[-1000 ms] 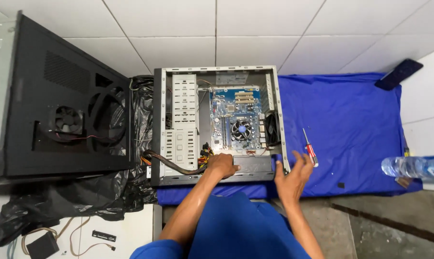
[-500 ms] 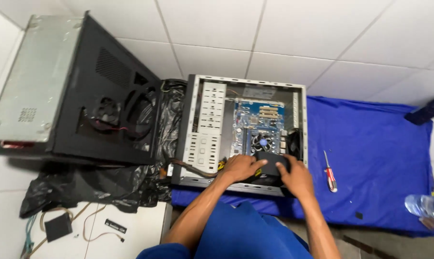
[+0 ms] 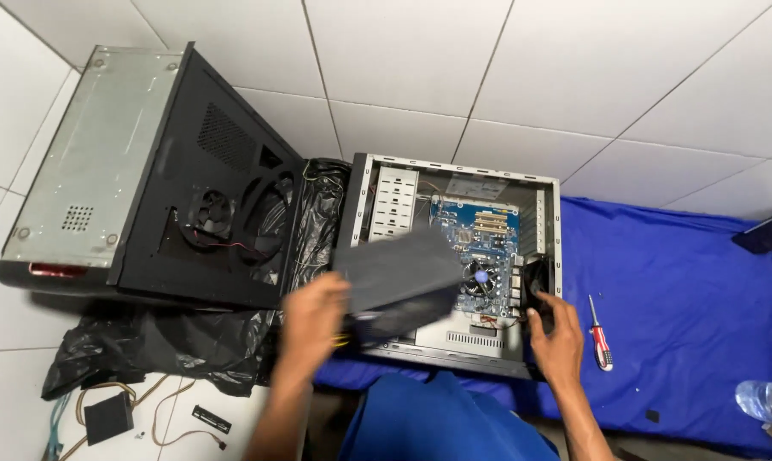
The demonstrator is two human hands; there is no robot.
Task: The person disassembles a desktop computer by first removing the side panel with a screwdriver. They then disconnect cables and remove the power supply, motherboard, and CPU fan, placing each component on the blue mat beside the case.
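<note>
An open computer case [image 3: 367, 201] lies on its side on a blue cloth [image 3: 684, 299], with a blue motherboard [image 3: 480, 248] and a round cooler fan inside. My left hand [image 3: 313, 320] grips a dark grey box-shaped power supply [image 3: 399, 277], lifted and blurred above the case's lower left part. My right hand [image 3: 556, 337] rests on the case's lower right corner, fingers curled over the rim by the rear fan.
A red-handled screwdriver [image 3: 599, 337] lies on the cloth right of the case. A second black case [image 3: 155, 179] stands at left beside black plastic bags [image 3: 181, 346]. Loose cables and a small black box [image 3: 108, 416] lie at bottom left. A water bottle [image 3: 766, 399] lies at right.
My left hand has lifted the power supply out of the case's lower edge and swung it left. My right hand has shifted to the case's right corner. The view moved left.
</note>
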